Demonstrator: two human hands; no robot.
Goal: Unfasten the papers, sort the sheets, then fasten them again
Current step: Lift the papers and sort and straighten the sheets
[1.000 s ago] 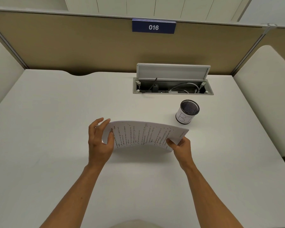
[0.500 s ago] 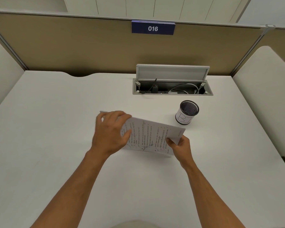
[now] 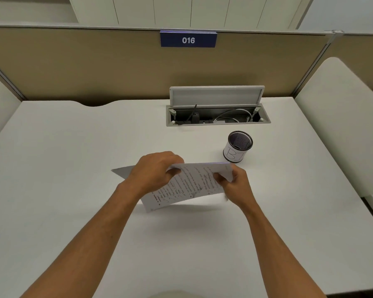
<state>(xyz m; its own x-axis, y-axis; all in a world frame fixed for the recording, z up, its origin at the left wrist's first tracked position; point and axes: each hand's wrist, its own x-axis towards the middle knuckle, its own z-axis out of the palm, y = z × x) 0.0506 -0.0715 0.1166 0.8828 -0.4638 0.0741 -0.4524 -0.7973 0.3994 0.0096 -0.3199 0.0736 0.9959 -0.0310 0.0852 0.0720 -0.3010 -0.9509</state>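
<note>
The left hand (image 3: 154,172) arches knuckles-up over the upper left part of the papers (image 3: 187,186), its forearm running down toward 7 o'clock; the fingers curl down and the thumb tucks beneath, so it pinches the top sheet's edge. A grey, flat corner of paper juts out past the knuckles toward 9 o'clock — whether that is a separate sheet or the folded-back part of the same one is hard to tell. The papers themselves are thin white sheets printed with lines of small dark text, held tilted just above the white desk (image 3: 73,190), near its centre, the lower corner dipping toward 7 o'clock. The right hand (image 3: 235,186) grips the stack's right end, thumb pressed on the printed face, fingers behind, forearm leading off toward 5 o'clock. At 1 o'clock from the papers stands a round mesh pen cup (image 3: 237,147) — black wire inside, a white paper wrap outside. Beyond it, at 12 o'clock, a grey cable tray (image 3: 218,116) sits sunk in the desk, lid up.
</note>
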